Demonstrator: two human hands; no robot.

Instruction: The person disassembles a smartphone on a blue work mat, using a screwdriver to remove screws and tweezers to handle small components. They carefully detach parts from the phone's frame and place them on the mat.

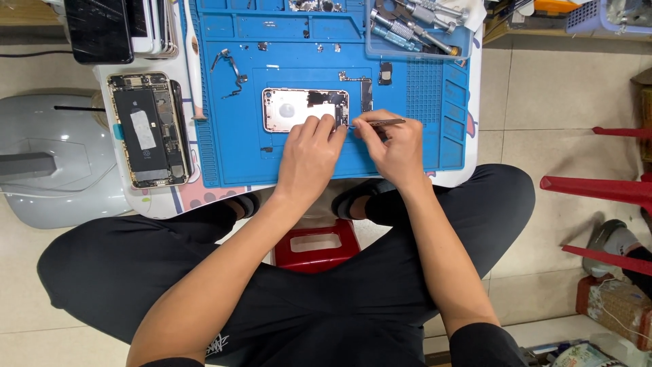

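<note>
Pinning the opened phone shell point(299, 109) at frame centre on the blue mat point(231, 149), left hand point(309, 156) is pressed flat w/ fingers together; tweezers point(380, 123) are pinched by right hand point(397, 149) at shell's right edge.

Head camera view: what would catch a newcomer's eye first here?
First, the bright blue repair mat covering the small table, with an opened phone shell at its centre. The left hand steadies the shell while the right hand works tweezers at its edge. Left of the mat lies another opened phone.

Single head view, looking steeply down, close over blue mat point(238, 149) and lap.
</note>
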